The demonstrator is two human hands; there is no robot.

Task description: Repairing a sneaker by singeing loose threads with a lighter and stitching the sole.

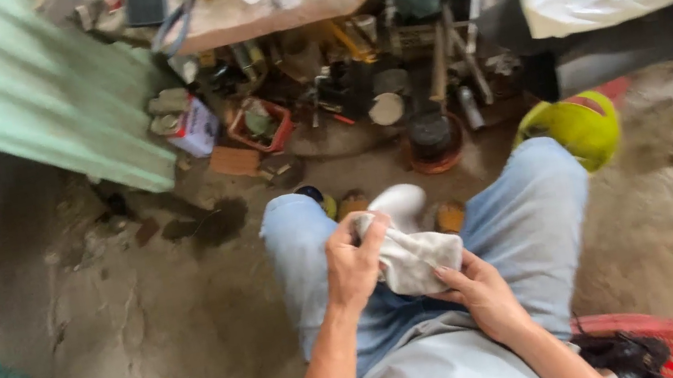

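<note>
Two hands at lap level, head view — left hand and right hand both w/ fingers clamped on a grey-white cloth bunched over the knees. Judging by that, wiping looks mid-way — yellow helmet lies beside the right knee, cluttered bench is well ahead.

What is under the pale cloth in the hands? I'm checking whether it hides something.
Blue jeans lie beneath the cloth. The left hand and right hand grip it; anything wrapped inside is covered.
</note>
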